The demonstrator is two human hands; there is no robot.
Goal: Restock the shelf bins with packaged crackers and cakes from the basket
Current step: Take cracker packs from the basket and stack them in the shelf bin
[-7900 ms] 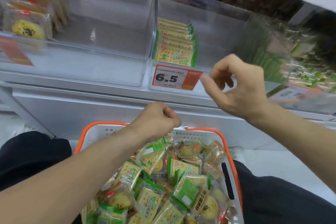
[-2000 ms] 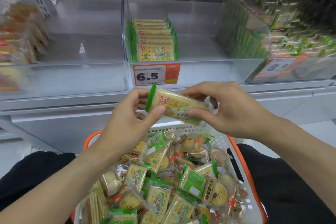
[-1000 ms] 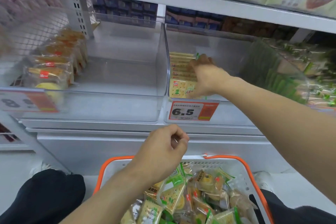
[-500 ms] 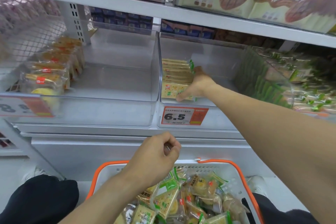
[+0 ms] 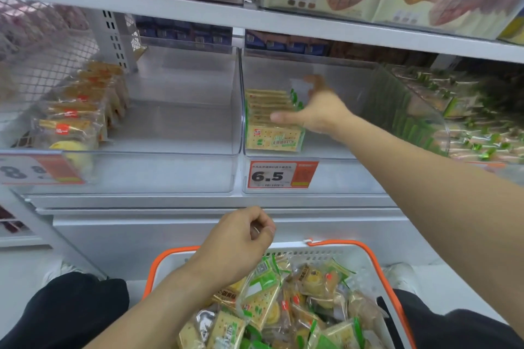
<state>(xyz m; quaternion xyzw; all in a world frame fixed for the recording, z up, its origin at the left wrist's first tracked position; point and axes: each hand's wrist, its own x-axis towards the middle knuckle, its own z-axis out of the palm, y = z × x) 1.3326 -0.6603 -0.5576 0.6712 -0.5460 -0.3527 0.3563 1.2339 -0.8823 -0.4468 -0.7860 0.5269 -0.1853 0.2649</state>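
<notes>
Crackers (image 5: 273,119) stand in a row at the left of the middle bin (image 5: 326,176). The left hand (image 5: 236,244) hovers over the basket (image 5: 365,252), fingers curled, holding nothing. The right hand (image 5: 320,113), fingers spread, thumb on the row, has lifted since half a second ago.

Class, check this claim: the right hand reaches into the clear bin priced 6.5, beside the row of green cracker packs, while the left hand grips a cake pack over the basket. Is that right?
One detail is wrong. In the head view the left hand is curled and holds nothing over the basket. The rest stands: the right hand is in the 6.5 bin, beside the cracker packs.
</notes>
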